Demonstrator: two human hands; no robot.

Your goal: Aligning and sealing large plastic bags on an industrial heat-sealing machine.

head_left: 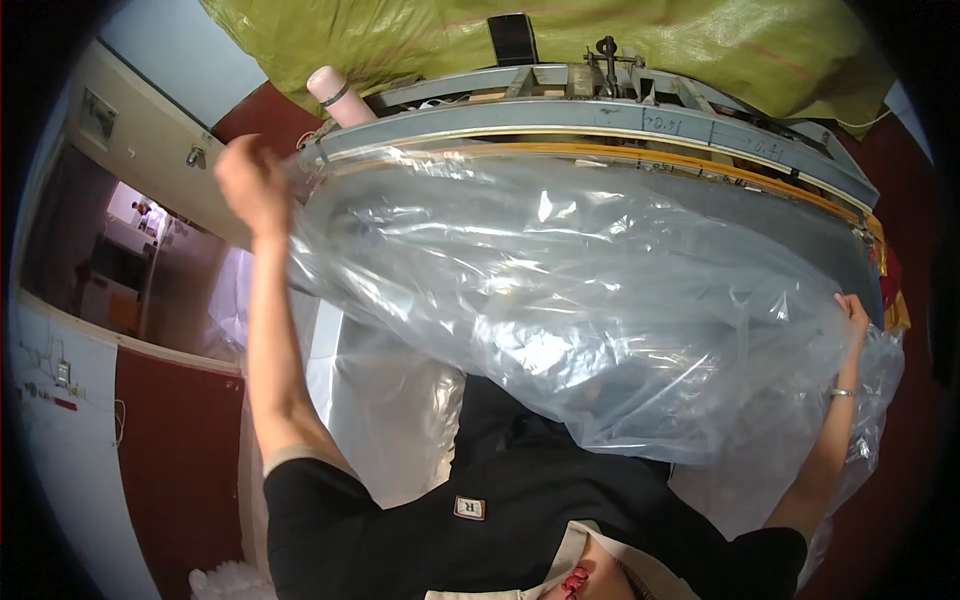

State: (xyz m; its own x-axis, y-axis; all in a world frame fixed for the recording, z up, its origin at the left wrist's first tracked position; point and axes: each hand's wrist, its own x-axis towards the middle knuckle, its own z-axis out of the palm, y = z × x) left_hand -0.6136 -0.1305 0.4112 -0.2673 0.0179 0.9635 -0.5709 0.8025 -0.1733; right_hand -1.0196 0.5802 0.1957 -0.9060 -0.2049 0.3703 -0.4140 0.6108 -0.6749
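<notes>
A large clear plastic sheet (560, 300) lies spread and crumpled over a grey machine table (600, 120) in front of me. My left hand (250, 185) is raised at the sheet's far left corner, fingers closed on its edge. My right hand (852, 315) reaches out to the sheet's right side and grips the plastic there. The sheet hangs down over my black shirt at the front.
A yellow strip (700, 160) runs along the table's far edge. A green-yellow tarpaulin (600, 45) covers things behind it. A pink roll (335, 95) stands at the back left. More clear plastic (390, 400) lies below on the left. A doorway (130, 250) opens at the left.
</notes>
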